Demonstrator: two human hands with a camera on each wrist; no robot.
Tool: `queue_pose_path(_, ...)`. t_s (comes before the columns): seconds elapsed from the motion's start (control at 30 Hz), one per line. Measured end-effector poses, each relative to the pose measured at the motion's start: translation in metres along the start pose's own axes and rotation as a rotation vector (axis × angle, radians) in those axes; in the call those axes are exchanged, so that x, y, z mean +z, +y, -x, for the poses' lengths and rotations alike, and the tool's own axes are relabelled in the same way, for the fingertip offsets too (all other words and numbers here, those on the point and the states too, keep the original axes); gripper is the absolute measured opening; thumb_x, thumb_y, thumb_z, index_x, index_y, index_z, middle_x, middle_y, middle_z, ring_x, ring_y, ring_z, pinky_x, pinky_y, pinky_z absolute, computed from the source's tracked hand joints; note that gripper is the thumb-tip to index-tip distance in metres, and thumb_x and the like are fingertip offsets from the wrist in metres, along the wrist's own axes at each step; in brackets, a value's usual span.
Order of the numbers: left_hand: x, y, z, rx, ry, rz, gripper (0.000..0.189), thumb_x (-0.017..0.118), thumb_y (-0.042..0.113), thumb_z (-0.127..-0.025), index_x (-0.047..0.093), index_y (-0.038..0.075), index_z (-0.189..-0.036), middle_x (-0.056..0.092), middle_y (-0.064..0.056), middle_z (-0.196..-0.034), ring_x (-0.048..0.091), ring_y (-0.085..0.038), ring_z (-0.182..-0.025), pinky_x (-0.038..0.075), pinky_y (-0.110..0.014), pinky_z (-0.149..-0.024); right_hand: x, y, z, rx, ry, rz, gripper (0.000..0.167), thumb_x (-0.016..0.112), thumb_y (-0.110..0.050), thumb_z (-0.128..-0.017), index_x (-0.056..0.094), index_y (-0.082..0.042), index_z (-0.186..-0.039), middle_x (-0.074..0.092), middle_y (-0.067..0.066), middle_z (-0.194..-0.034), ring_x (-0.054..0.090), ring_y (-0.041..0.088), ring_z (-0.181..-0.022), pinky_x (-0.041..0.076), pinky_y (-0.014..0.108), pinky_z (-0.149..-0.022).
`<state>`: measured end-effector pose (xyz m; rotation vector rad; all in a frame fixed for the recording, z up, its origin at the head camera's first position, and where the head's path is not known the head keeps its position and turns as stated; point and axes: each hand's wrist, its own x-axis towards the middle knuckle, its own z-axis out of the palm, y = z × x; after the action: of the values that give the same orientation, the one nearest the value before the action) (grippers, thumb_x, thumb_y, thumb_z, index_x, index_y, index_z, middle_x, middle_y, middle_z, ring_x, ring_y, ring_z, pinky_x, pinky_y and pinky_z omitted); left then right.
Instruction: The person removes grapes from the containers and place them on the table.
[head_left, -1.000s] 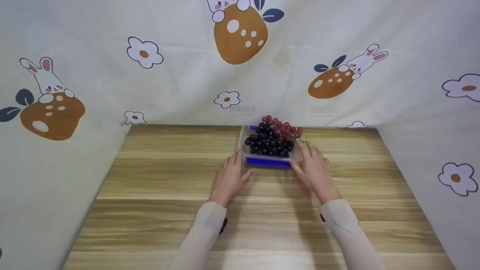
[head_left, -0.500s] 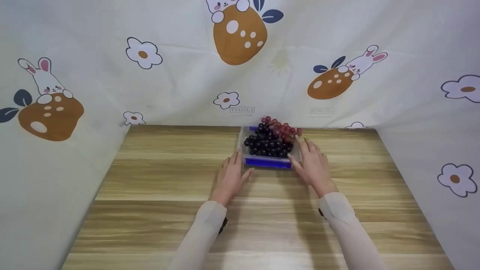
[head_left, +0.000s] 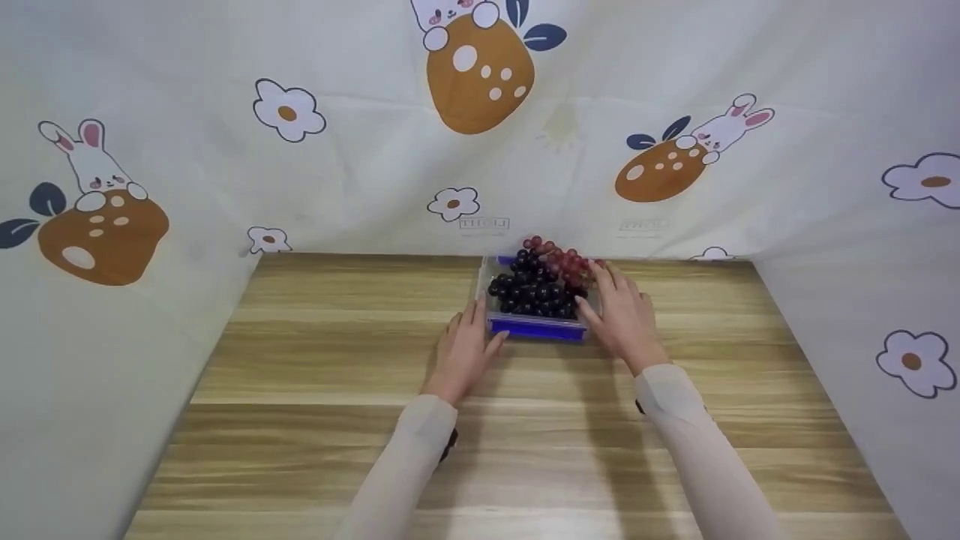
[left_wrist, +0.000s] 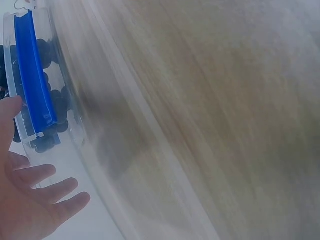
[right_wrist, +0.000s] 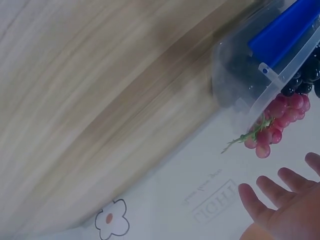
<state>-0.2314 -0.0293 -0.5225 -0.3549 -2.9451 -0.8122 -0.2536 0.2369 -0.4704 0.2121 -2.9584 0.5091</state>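
Note:
A clear plastic box with blue clips (head_left: 537, 330) stands at the back of the table, heaped with black grapes (head_left: 531, 289). A bunch of red grapes (head_left: 568, 264) lies on top at the back right; its green stem (right_wrist: 255, 134) sticks out over the rim. My left hand (head_left: 461, 352) is at the box's front left corner, thumb by the front clip, fingers (left_wrist: 65, 192) extended and spread. My right hand (head_left: 626, 319) is at the right side, fingertips by the red grapes, thumb over the front right corner. In the right wrist view its fingers are spread and hold nothing.
The wood-grain table (head_left: 337, 375) stretches in front and to both sides of the box. A pale cloth (head_left: 360, 165) printed with rabbits and flowers hangs behind the table and on both sides, close behind the box.
My right hand has moved forward along the box's right side, its fingertips now over the edge of the red grapes. My left hand and the box have barely moved.

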Motion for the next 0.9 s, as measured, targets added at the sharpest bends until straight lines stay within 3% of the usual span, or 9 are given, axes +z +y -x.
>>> queue_pose_path(0.27,-0.002,0.001,-0.008,-0.026,-0.013,-0.005,0.08,0.056,0.047,-0.108,0.028,-0.004,-0.164,0.043,-0.026,-0.162,0.046,-0.049,-0.144,0.039,-0.058,-0.121,0.002,0.002,-0.01,-0.025,0.01,0.047,0.064,0.06,-0.036,-0.107,0.04,-0.008,-0.161,0.042,0.027,-0.161,0.047,0.051,-0.141,0.04,0.074,-0.109)
queue_pose_path(0.53,-0.006,0.0,-0.021,-0.033,-0.017,-0.049,0.081,0.053,0.054,-0.108,0.035,-0.004,-0.161,0.045,-0.026,-0.161,0.048,-0.046,-0.144,0.043,-0.056,-0.119,0.003,0.007,-0.02,-0.027,0.008,0.044,0.064,0.06,-0.036,-0.106,0.042,-0.005,-0.159,0.041,0.03,-0.161,0.047,0.052,-0.141,0.041,0.074,-0.108)
queue_pose_path(0.9,-0.012,-0.001,-0.031,-0.038,-0.044,-0.015,0.084,0.059,0.053,-0.105,0.034,-0.005,-0.161,0.042,-0.027,-0.162,0.046,-0.046,-0.146,0.039,-0.056,-0.122,0.003,0.011,-0.032,-0.014,-0.042,0.034,0.063,0.058,-0.034,-0.108,0.038,-0.009,-0.162,0.038,0.029,-0.163,0.046,0.052,-0.142,0.04,0.074,-0.111)
